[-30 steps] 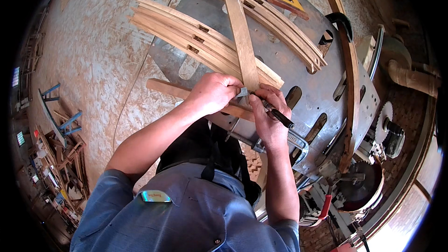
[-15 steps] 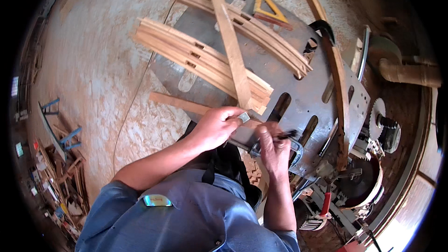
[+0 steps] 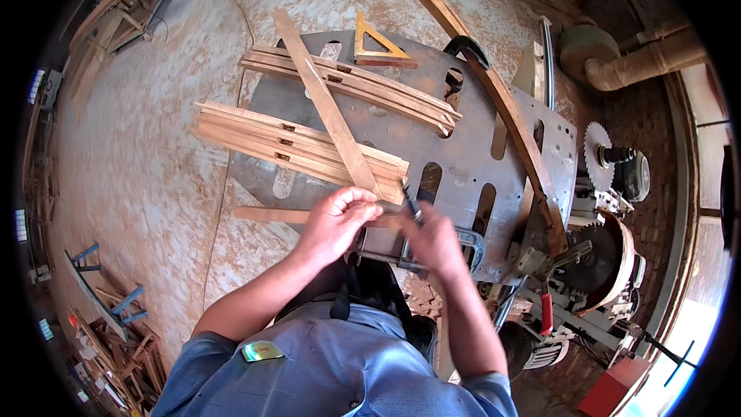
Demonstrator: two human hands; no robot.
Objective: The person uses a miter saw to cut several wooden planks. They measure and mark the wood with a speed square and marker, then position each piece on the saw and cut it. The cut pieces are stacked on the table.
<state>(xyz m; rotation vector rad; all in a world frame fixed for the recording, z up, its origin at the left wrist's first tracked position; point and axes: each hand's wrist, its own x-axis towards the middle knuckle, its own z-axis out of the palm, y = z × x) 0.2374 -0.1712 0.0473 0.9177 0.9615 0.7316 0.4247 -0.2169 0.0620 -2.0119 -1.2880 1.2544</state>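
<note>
My left hand (image 3: 340, 220) is closed in a pinch above the near edge of the metal table. What lies between its fingertips is too small and shaded to name. Just to its right, my right hand (image 3: 436, 241) is wrapped round a slim black tool (image 3: 411, 199), whose upper end points up and away from me; its kind does not show. A C-clamp (image 3: 472, 245) grips the table edge beside and partly behind my right hand. Beneath both hands runs a thin wooden strip (image 3: 270, 215). A longer flat strip (image 3: 328, 112) lies slantwise over two bundles of slotted wooden pieces, ending near my left fingertips.
One bundle of slotted pieces (image 3: 301, 143) lies nearer, the other (image 3: 363, 91) farther off. A yellow set square (image 3: 380, 52) rests at the table's (image 3: 471, 177) far side. A long curved beam (image 3: 502, 104) is clamped across the right; circular saw blades (image 3: 598, 156) stand beyond it.
My right hand has lifted from beside the clamp and now holds the black tool upright near my left hand. The pale piece seen in my left fingers no longer shows clearly. The view has shifted.
</note>
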